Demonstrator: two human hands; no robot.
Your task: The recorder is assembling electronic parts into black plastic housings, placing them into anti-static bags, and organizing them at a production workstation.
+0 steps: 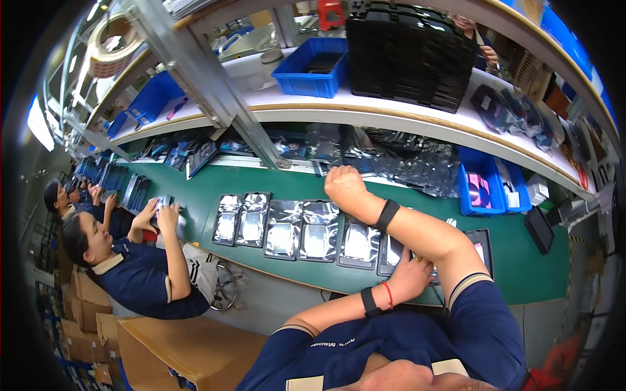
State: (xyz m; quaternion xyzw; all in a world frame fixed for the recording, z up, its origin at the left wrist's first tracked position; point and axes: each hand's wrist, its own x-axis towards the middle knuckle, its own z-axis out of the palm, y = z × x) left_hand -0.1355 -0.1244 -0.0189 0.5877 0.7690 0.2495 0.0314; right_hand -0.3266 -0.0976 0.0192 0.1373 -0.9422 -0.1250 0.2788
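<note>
My right hand point(344, 186) is clenched over the silver bags point(306, 229); left hand point(412, 275) grasps one, right forearm crossing over it, belt edge close.

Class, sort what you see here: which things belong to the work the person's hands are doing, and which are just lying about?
In the work:
- silver bags in a row on the green belt
- right hand reaching over them
- left hand on the nearest bag

Lying about:
- blue bin on the shelf
- stack of black trays
- tape roll
- cardboard boxes
</note>
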